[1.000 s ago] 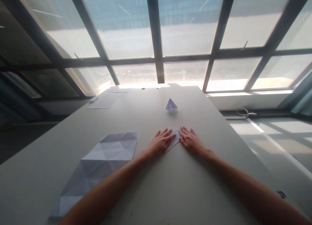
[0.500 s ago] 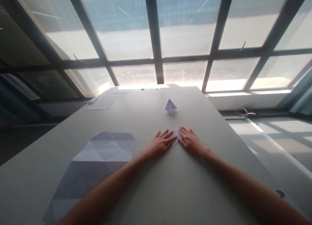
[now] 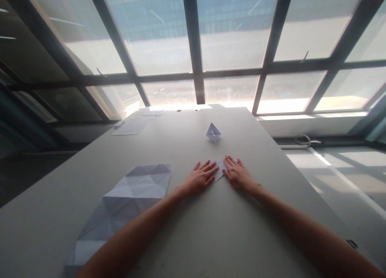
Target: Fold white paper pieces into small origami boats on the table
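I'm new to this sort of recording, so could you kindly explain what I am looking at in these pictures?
There is no robot here: a person works, and one camera on their head looks forward and down. The left hand and right hand lie flat on a small folded paper on the white table; neither visibly grips it. Beyond them sits a pointed paper shape. A large creased sheet lies to the left, partly hidden by the left arm, with flatter sheets farther back.
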Action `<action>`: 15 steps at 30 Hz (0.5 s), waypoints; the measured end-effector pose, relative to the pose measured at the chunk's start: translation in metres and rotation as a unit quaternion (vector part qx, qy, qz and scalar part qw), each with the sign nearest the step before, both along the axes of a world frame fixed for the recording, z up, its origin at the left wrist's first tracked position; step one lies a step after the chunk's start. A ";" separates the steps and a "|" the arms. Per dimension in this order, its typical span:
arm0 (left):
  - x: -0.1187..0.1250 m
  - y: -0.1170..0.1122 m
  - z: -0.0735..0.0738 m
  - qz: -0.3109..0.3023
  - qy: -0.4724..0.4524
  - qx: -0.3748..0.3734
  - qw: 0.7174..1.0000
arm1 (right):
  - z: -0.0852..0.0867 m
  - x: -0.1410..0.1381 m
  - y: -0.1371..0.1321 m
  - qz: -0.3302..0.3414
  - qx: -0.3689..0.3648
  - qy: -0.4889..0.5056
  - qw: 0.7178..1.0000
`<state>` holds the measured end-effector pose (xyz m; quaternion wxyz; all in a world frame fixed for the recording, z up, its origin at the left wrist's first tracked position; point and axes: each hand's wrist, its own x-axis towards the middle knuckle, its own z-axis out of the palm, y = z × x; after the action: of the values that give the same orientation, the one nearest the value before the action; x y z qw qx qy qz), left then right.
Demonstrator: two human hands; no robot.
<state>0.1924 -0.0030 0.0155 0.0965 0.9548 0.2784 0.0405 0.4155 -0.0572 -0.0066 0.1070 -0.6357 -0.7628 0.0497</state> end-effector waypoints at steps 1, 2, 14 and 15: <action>0.000 0.000 0.000 -0.001 0.001 0.000 1.000 | -0.002 0.001 0.002 -0.021 0.001 -0.001 1.000; -0.001 0.001 0.000 -0.001 0.002 0.000 1.000 | -0.004 0.002 0.003 -0.041 0.002 -0.001 0.999; 0.001 0.003 -0.004 0.004 -0.003 -0.001 1.000 | -0.003 0.002 0.005 -0.024 0.090 0.032 0.995; 0.001 0.003 -0.004 0.004 -0.003 0.001 1.000 | -0.001 -0.001 0.004 0.004 0.077 0.032 0.996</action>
<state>0.1930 0.0002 0.0111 0.0966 0.9535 0.2821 0.0443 0.4147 -0.0530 -0.0081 0.1800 -0.6203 -0.7634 0.0114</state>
